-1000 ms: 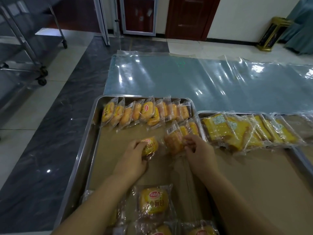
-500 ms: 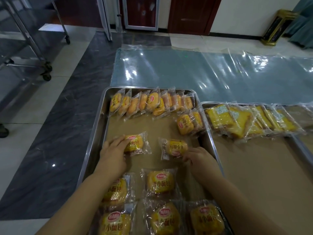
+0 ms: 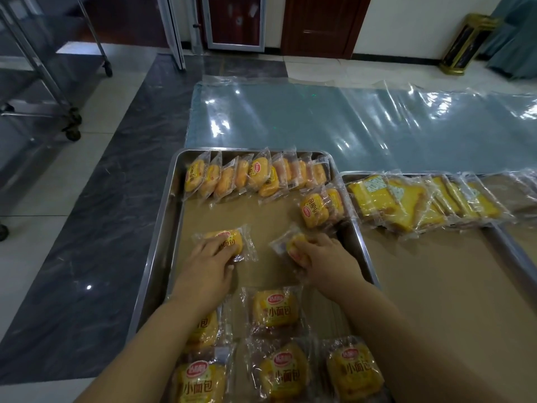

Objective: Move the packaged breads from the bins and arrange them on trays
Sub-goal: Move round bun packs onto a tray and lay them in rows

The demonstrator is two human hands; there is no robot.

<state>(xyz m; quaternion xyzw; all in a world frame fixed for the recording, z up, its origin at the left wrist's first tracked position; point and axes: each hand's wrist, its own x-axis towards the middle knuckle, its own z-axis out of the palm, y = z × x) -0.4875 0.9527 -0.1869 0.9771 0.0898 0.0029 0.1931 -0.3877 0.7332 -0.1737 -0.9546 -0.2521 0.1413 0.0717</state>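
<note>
A steel tray (image 3: 171,205) lined with brown paper lies on the floor in front of me. Its far edge holds a leaning row of packaged buns (image 3: 252,177), and two more buns (image 3: 319,209) lean at its right side. My left hand (image 3: 207,266) rests on one wrapped bun (image 3: 232,241) lying flat mid-tray. My right hand (image 3: 322,258) grips another wrapped bun (image 3: 290,245) beside it. Several packaged buns (image 3: 274,311) lie flat at the tray's near end.
A second tray (image 3: 499,237) to the right carries a row of packaged yellow cake slices (image 3: 406,202). A clear plastic sheet (image 3: 348,120) covers the floor beyond both trays. A wheeled steel rack (image 3: 52,82) stands at the far left.
Both hands drew back from the far rows to mid-tray, each with a bun. The left bun now lies flat under my palm, and my right hand has closed over its bun.
</note>
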